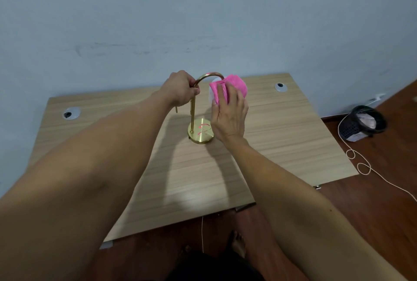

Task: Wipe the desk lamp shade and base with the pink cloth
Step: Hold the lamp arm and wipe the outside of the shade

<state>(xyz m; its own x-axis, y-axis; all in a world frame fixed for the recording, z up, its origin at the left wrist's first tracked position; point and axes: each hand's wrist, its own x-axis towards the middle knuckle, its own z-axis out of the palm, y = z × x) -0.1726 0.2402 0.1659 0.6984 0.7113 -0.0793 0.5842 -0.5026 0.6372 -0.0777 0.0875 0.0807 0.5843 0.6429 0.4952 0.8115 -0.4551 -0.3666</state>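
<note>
Lamp, desk, brass finish: we list it standing upright at the middle of the tabletop [282, 145], its round base [200, 133] flat on the wood and its stem [192, 111] rising straight before arching over to the right.

Shade [212, 93]: white, hanging from the right end of the arch, directly above the right part of the base. We see only a sliver of it; the rest is covered.

Pink cloth [234, 84]: bunched over the shade's near and right sides, pressed there by our right hand [229, 116]. The fingers lie fairly straight over the cloth; whether the thumb pinches it we cannot tell.

Left hand [180, 89]: fingers curled round the stem just where the arch begins, left of the shade, gripping it.

Relation governing the coming move: the base lies straight below the right hand and a little to its left, the wrist already overhanging the base's right edge. We judge the shade to be the step in hand and the base not yet wiped. The right hand carries the cloth and is the nearer of the two to the base; the path is short and downward. The stem stands at the base's left side, so a sweep from the right meets open brass first.

Other items: two cable grommets [71, 113] near the tabletop's far corners; a dark basket [361, 123] and a loose cord [361, 165] on the floor at right.
</note>
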